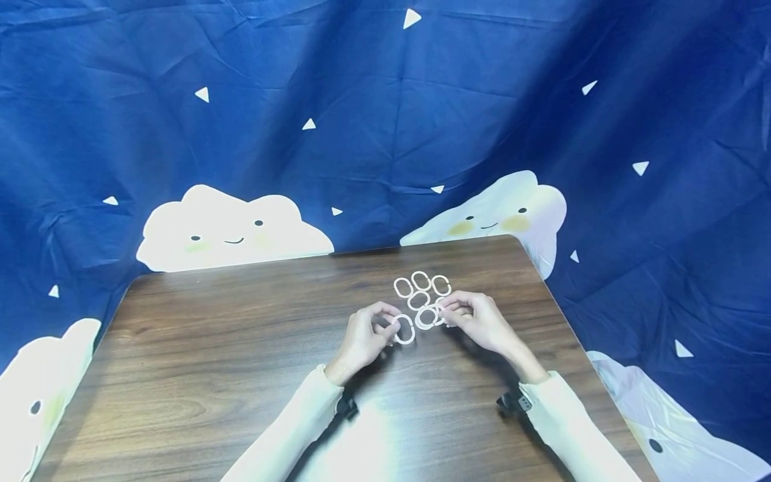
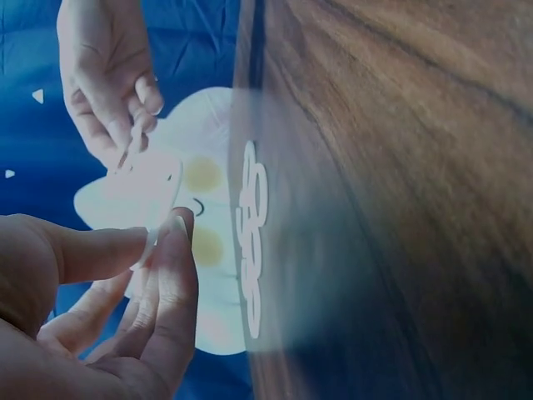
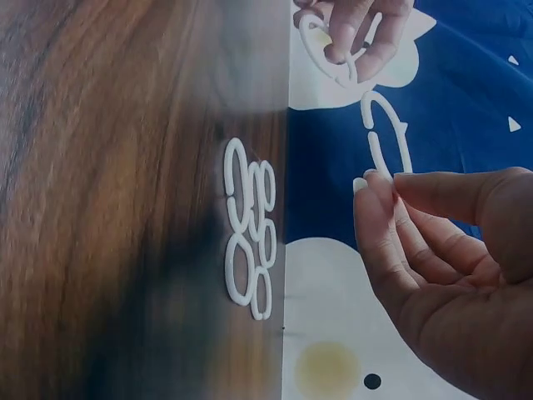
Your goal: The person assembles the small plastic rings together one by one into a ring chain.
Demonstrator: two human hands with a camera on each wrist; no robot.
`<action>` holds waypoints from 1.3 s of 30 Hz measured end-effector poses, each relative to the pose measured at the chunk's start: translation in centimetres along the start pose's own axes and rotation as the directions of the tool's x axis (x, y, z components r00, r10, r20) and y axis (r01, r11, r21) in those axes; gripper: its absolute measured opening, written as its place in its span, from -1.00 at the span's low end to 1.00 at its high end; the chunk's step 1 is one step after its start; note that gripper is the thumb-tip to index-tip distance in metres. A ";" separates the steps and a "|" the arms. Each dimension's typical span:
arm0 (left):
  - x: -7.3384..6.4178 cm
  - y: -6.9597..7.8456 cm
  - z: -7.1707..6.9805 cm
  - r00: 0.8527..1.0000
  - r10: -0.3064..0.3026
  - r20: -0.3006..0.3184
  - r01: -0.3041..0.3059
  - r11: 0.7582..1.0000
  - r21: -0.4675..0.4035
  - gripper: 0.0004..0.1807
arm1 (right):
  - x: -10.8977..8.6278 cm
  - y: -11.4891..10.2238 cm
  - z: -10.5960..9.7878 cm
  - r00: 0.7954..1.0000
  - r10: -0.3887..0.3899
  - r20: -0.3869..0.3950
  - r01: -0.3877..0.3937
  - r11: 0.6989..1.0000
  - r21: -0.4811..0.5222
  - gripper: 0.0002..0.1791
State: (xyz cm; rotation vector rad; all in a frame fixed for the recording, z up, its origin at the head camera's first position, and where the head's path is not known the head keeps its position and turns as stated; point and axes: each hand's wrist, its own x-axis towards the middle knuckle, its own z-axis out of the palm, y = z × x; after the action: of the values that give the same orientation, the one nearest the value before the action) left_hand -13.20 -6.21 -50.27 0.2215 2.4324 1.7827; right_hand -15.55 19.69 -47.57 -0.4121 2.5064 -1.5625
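Your left hand [image 1: 366,333] pinches a slim, white, oval ring, plastic by its look [image 1: 413,331], between thumb and fingertips. Your right hand [image 1: 483,323] likewise pinches a second white, open-ended oval ring [image 3: 405,143], its small gap left uncovered. Both rings sit clear of the dark brown, wood-grained table [image 1: 241,361], near each other, right of its middle. Holding them by the edge probably keeps most of each loop free and easy to turn. The flat cluster of white oval rings [image 3: 249,198] lies on the table just beyond your hands, some touching or overlapping; that closeness seems handy, keeping them within reach of either grip.

You can't get a sure count: in the head view your right ring and fingers cover part of the cluster, and the wrist views show it nearly edge-on. In the left wrist view, both held rings wash out against the white printed cloud [image 2: 221,325] on the blue cloth [image 1: 361,80]. Your fingertips hide where each ring is pinched, and the table's near edge is cut off.
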 end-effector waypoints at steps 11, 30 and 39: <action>-0.3 0.4 0.1 1.000 0.024 0.011 -0.024 0.999 -0.036 -0.79 | -0.1 -0.8 1.0 1.000 0.004 0.027 -0.005 0.999 0.045 -0.80; -1.1 0.2 0.9 0.998 0.050 0.043 -0.048 0.998 -0.038 -0.75 | -0.6 -0.7 2.1 0.998 -0.002 0.071 -0.006 0.994 0.112 -0.79; -1.6 0.2 1.0 0.999 0.016 0.049 -0.013 0.998 -0.068 -0.76 | -1.0 -0.6 2.6 0.996 0.014 0.086 -0.024 0.993 0.113 -0.78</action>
State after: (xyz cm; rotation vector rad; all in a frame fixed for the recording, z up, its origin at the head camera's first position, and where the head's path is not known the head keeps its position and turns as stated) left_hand -11.48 -5.54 -50.33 0.2737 2.3387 1.8387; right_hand -13.82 17.55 -48.22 -0.4278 2.3386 -1.6353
